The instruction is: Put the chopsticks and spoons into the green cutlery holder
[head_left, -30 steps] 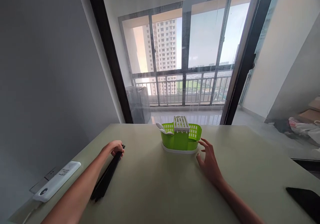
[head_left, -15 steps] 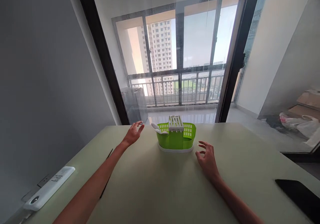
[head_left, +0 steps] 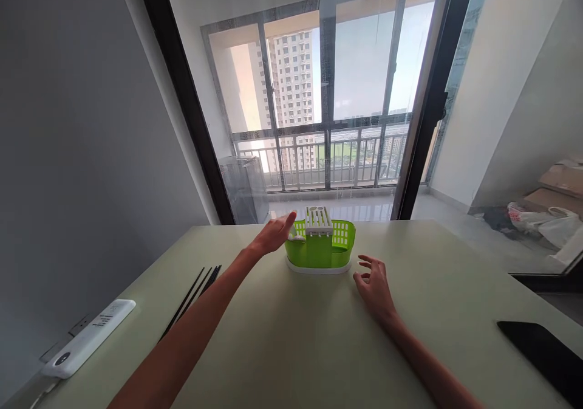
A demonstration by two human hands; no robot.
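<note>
A green basket-like caddy [head_left: 319, 252] with a white base and a slotted white rack [head_left: 318, 222] on top stands on the table. White spoons [head_left: 298, 238] stick out at its left end. My left hand [head_left: 274, 233] is at that end, its thumb up and its fingers closed about one of the white spoons; its fingertips are partly hidden. My right hand [head_left: 374, 281] hovers just right of the caddy, fingers curled but apart, holding nothing. Several black chopsticks [head_left: 195, 292] lie on the table beside my left forearm, which covers their lower ends.
On the left of the pale green table [head_left: 291, 342] lies a white power strip [head_left: 93, 339] by the wall. A flat black object [head_left: 542, 354] rests near the right edge. Behind the table are glass doors; boxes and bags [head_left: 555, 214] lie on the floor at the right.
My left hand has moved right to the spoons at the caddy's left end and closed there. More chopsticks now show beside my forearm. My right hand has barely moved.
</note>
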